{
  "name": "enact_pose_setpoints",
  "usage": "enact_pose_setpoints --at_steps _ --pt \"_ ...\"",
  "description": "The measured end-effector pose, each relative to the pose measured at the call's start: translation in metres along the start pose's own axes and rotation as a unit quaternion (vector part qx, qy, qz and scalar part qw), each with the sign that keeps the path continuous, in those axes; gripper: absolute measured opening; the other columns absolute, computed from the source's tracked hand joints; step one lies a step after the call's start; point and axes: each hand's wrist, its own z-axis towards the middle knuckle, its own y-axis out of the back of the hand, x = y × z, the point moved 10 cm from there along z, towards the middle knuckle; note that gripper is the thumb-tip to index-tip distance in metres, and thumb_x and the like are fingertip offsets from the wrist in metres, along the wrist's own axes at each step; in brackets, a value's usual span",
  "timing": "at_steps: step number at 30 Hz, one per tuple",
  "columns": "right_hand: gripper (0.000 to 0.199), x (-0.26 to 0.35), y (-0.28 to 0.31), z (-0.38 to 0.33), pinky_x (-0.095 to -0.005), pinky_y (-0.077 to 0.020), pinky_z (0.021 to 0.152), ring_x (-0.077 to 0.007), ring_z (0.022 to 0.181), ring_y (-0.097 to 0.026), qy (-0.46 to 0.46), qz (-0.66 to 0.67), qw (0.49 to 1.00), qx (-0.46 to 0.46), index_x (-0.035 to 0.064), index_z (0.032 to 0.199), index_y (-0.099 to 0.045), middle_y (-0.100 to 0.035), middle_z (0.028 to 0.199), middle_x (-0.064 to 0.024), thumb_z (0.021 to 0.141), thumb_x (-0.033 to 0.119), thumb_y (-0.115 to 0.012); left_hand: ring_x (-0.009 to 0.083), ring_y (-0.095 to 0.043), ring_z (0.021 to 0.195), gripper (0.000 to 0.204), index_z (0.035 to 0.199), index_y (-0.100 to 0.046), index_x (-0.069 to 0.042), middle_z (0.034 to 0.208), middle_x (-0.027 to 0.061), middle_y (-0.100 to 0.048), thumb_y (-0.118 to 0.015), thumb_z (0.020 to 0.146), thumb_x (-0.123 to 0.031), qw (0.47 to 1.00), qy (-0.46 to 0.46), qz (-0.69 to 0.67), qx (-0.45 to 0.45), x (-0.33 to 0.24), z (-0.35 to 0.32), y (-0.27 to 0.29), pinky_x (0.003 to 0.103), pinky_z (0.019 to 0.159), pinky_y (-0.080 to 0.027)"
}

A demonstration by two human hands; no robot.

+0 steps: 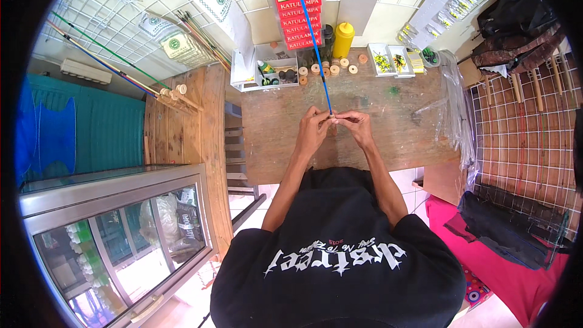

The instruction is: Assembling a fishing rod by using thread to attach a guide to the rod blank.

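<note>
A long, thin blue fishing rod (311, 30) stretches away from me over the wooden table (279, 146), dark at its far end. Its near end is between my hands. My left hand (312, 131) is closed in a pinch round that end. From the other side, the fingertips of my right hand (357, 126) press together at the same spot. Something small and pale may be between the fingertips, too small to make out. Beyond my hands, several round wooden discs (344, 63) lie along the back of the table.
A white tray (244, 82) with small bottles stands at the back left, beside a yellow squeeze bottle (344, 40). White boxes (381, 75) of small yellow pieces sit back right. Clear plastic sleeves (456, 103) drape over the right edge. A glass-fronted cabinet (115, 197) stands left.
</note>
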Motion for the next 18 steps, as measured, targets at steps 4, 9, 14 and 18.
enact_pose_setpoints --at_steps 4,9,14,18 --pt "0.011 -0.009 0.003 -0.001 -0.0258 -0.0512 0.075 -0.0121 0.08 -0.064 -0.025 0.012 0.999 -0.02 -0.0005 0.089 -0.071 -0.07 0.086 -0.0082 0.079 -0.004 -0.07 0.0202 -0.05 0.062 0.025 0.105 -0.071 -0.009 0.072 0.009 -0.048 -0.071 0.08 -0.015 1.0 -0.015 -0.009 0.007 0.001 0.002 0.0 0.033 0.058 -0.042" --pt "0.01 -0.003 -0.001 0.0 -0.0246 -0.0504 0.076 -0.0111 0.082 -0.063 0.003 -0.014 1.0 -0.028 -0.0005 0.09 -0.069 -0.069 0.086 -0.0065 0.082 -0.004 -0.067 0.0179 -0.048 0.062 0.026 0.105 -0.071 -0.009 0.071 0.0073 -0.048 -0.072 0.08 -0.014 1.0 -0.001 -0.016 0.012 0.008 0.006 0.001 0.031 0.057 -0.04" --pt "0.008 0.005 -0.009 -0.005 -0.0252 -0.0486 0.069 -0.0103 0.075 -0.061 0.031 -0.079 0.995 -0.046 0.0003 0.094 -0.066 -0.067 0.085 -0.0048 0.086 0.002 -0.064 0.017 -0.048 0.064 0.026 0.105 -0.071 -0.01 0.071 0.0064 -0.049 -0.072 0.079 -0.014 1.0 0.004 -0.014 0.015 0.013 0.009 0.002 0.03 0.058 -0.039" --pt "0.011 0.026 -0.011 -0.012 -0.0299 -0.0471 0.068 -0.0186 0.071 -0.061 0.027 -0.366 0.93 -0.039 0.0003 0.097 -0.063 -0.065 0.081 -0.0104 0.089 0.006 -0.059 0.0184 -0.049 0.063 0.023 0.103 -0.071 -0.008 0.073 0.0081 -0.05 -0.071 0.08 -0.011 1.0 -0.013 -0.003 0.018 0.01 0.009 0.007 0.032 0.058 -0.04"
